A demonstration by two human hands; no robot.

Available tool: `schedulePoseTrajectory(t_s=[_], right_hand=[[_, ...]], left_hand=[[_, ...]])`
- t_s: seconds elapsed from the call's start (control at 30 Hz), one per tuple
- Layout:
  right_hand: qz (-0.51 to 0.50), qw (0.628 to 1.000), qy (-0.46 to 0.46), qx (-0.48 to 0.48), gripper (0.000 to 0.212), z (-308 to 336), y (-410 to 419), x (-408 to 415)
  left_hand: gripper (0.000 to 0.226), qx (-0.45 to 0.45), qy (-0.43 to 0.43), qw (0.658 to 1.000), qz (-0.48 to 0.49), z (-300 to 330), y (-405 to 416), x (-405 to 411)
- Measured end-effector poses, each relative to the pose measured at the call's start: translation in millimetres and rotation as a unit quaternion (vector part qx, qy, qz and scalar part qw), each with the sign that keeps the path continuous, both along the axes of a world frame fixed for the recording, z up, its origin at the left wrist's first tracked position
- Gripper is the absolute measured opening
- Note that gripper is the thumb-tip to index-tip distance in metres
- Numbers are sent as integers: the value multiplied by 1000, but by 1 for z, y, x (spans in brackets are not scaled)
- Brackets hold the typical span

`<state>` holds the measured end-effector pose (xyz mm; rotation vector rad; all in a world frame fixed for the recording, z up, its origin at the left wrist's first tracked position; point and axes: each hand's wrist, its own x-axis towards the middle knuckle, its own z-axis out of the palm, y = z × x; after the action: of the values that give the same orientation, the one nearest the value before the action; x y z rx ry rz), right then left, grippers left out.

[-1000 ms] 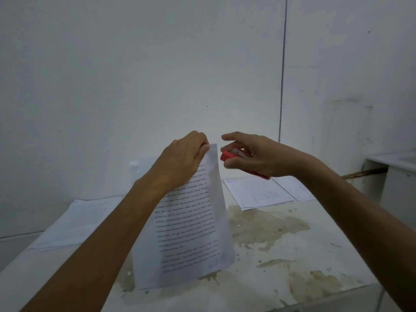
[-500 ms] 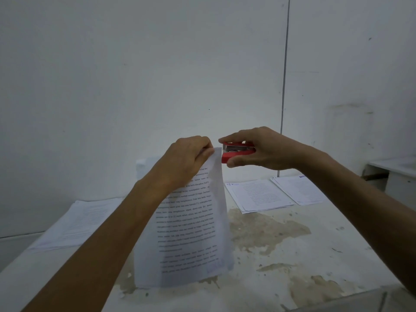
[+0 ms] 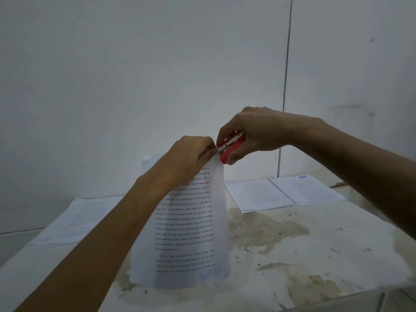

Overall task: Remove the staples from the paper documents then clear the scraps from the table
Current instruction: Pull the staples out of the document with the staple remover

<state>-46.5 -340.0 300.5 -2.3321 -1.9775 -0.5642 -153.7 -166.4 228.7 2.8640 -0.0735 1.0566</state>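
Red staple remover (image 3: 230,147) sits pinched in the right hand (image 3: 254,131), its tip at the top corner of the printed paper (image 3: 191,230) — the left hand (image 3: 191,158) grips that corner tight, sheets hanging above the stained table (image 3: 315,255).

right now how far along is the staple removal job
Done: two sets of printed sheets lie flat at the table's far right, though whether they are staple-free cannot be seen. In hand: the left hand pinches the top corner of a printed paper document held upright, while the right hand presses a small red staple remover to that corner. Left: another paper stack at far left, then scraps on the stained white table.
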Motion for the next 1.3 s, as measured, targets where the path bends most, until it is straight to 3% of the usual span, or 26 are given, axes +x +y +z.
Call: schedulePoseTrajectory(t_s=[0.4,0.7,1.03,1.3], right_hand=[[-7,997,-75,-31,43,13,5,-4],[-12,994,-93,-54,44,21,2,-4],[-20,994,-69,-83,42,21,0,-6],[-30,993,-52,-100,53,19,1,-7]], left_hand=[[18,3,-2,1000,16,-1,-1,0],[23,102,1,993,62,1,3,-2],[25,133,84,988,11,38,11,-2],[27,118,124,985,-3,44,7,-3]])
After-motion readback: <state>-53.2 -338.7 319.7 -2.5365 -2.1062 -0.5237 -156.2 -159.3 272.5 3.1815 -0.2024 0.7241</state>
